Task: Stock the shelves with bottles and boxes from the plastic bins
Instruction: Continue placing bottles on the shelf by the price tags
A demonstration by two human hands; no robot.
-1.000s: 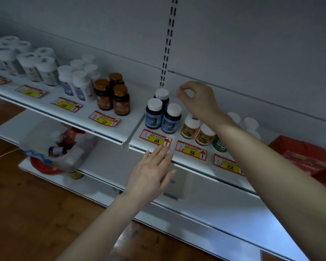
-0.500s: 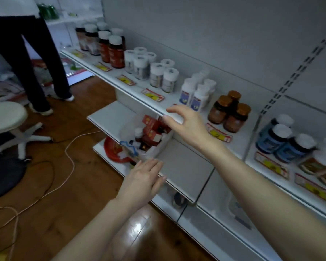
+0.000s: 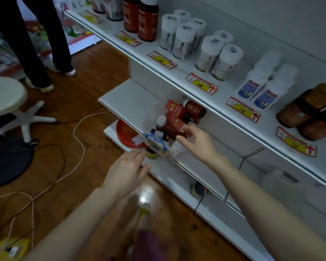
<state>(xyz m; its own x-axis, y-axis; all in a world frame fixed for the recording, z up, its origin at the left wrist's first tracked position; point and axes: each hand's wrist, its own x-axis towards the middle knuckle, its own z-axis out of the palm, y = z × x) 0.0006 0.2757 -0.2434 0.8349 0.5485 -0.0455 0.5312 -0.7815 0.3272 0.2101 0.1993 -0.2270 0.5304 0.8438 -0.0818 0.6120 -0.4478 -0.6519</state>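
White shelves line the wall. Rows of white bottles (image 3: 183, 36) stand on the top shelf (image 3: 231, 85). On the shelf below (image 3: 132, 98) sits the clear plastic bin (image 3: 170, 154), full of red boxes (image 3: 174, 113) and small bottles (image 3: 161, 120). The right hand (image 3: 196, 141) reaches over it, fingers wide, holding nothing. The left hand (image 3: 126, 168) is flat and loose, just beside the bin's front.

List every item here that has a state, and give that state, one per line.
Clear plastic bin: uncovered, on middle shelf, holding red boxes.
Dark red bottle: lying on its side in bin.
White-capped grey bottles: upright, capped, on top shelf.
Left hand: open, beside bin.
Right hand: open, reaching into bin.
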